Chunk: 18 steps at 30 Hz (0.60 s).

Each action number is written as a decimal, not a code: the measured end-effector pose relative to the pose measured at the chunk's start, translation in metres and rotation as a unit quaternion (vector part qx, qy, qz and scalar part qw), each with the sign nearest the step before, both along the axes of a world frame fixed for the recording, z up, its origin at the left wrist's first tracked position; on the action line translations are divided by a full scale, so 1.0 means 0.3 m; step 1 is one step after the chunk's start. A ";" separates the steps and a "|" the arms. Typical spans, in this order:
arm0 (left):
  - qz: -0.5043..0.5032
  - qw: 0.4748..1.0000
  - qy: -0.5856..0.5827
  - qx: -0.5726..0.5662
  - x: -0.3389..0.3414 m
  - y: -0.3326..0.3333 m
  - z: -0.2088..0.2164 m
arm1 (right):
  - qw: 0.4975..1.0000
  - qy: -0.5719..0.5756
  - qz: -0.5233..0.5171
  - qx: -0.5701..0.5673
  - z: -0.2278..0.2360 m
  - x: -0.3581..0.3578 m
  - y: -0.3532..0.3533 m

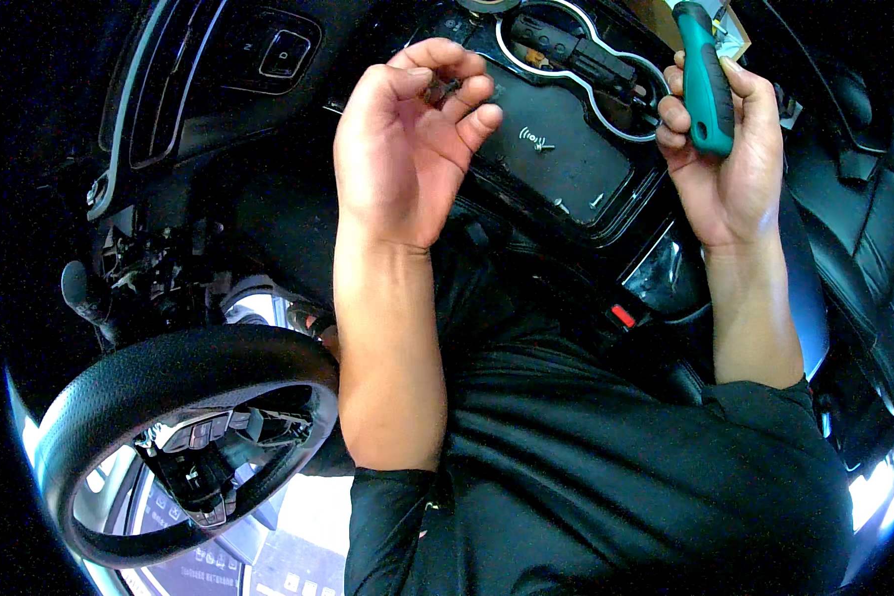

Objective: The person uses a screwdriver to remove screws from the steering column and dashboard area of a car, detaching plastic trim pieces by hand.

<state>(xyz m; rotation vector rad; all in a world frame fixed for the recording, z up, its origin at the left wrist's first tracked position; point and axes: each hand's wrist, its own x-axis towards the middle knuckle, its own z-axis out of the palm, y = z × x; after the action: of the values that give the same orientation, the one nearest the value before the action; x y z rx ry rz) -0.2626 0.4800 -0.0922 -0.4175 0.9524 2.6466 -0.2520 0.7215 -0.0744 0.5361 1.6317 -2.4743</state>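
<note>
My right hand (pixel 730 169) is wrapped round the green and black handle of a screwdriver (pixel 707 94), at the upper right. The tool's working end is not clearly visible. Left of it, my left hand (pixel 407 149) is raised with the palm turned up and the fingers curled in. Something small and dark shows between those fingertips, too little of it to name. Just beyond that hand lies the black phone charging pad (pixel 556 164) of a car's centre console. A few small screws (pixel 543 148) rest on its surface.
A double cup holder (pixel 576 74) with a bright rim, holding dark items, sits beyond the pad. The steering wheel (pixel 194 348) fills the lower left. A red seat-belt buckle button (pixel 622 316) lies below the console, and a black leather seat (pixel 869 219) is at right.
</note>
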 end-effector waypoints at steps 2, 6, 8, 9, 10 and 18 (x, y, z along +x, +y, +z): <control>-0.059 0.984 0.078 -0.146 -0.028 0.007 0.006 | 1.000 -0.003 0.003 -0.011 -0.005 -0.005 0.009; -0.174 0.444 0.263 -0.838 0.026 0.073 0.014 | 0.998 -0.019 -0.024 -0.056 0.005 -0.029 0.032; -0.249 0.399 0.208 -0.858 0.046 0.070 0.056 | 0.998 -0.016 -0.017 -0.054 0.021 -0.030 0.006; -0.278 0.404 0.188 -0.851 0.052 0.068 0.058 | 0.998 -0.017 -0.006 -0.062 0.022 -0.025 0.005; -0.303 0.406 0.164 -0.846 0.045 0.057 0.058 | 0.998 -0.046 -0.037 -0.027 0.038 -0.029 -0.029; -0.308 0.481 0.222 -0.791 0.046 0.070 0.023 | 0.994 -0.039 -0.047 -0.091 0.017 -0.005 -0.004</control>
<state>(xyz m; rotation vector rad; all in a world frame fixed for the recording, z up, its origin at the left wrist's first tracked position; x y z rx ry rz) -0.2487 0.5010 -0.0852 0.3383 2.7457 0.4756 -0.2535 0.7203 -0.0694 0.6893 1.3663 -2.5974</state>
